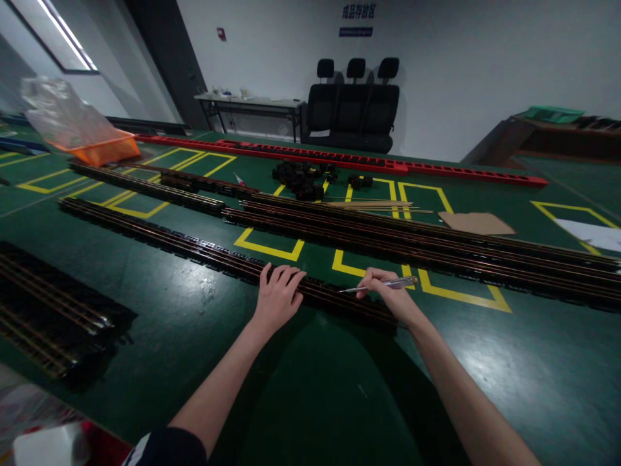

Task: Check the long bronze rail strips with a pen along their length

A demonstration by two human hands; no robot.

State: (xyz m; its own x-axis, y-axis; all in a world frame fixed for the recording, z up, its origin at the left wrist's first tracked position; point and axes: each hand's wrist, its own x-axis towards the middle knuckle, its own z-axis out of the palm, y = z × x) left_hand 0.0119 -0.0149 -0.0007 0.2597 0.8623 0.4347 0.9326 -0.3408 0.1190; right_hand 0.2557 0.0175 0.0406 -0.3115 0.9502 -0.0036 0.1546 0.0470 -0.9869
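Note:
A long, narrow black rail strip (194,247) with copper-coloured lines along it lies slantwise across the green table in front of me. My left hand (279,294) rests over this strip, its fingers bent across the far edge and the thumb on the near side, gripping it. Further right, my right hand (383,288) pinches a small screwdriver (400,283) with a translucent handle. Its thin metal shaft points left, and the tip is at or just above the strip; contact is too fine to make out. The strip ends just below my right hand.
More black rail strips (436,249) lie beyond my hands, with others (53,304) at left. Black parts (301,178), thin wooden sticks (369,204), a cardboard piece (478,223), red rails (310,153) and an orange basket (107,150) with plastic bags sit farther back.

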